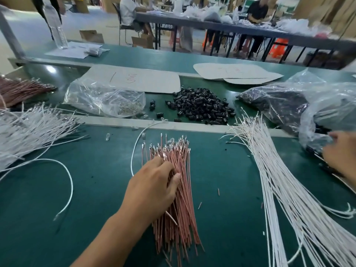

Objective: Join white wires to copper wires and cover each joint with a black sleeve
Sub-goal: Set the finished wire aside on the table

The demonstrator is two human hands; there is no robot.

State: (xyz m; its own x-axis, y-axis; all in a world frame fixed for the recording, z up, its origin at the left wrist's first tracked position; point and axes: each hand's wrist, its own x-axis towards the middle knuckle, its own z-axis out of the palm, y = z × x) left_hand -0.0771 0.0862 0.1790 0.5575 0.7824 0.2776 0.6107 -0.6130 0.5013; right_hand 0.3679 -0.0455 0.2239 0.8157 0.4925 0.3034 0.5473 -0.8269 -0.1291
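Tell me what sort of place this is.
Probably a factory wire-assembly line: a bundle of thin copper-coloured wires, a sheaf of long white wires, a heap of small black plastic sleeves, and workers at a long grey table behind.

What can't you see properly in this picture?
All in the head view:
- Left hand: its fingertips dig into the copper wires, so which wire it picks is hidden.
- Right hand: blurred and cut off by the right edge, so its grip is unclear.
- Plastic bag: crinkled, shiny film hides the dark things inside.
- Cardboard sheet: the red writing on it is too small to read.
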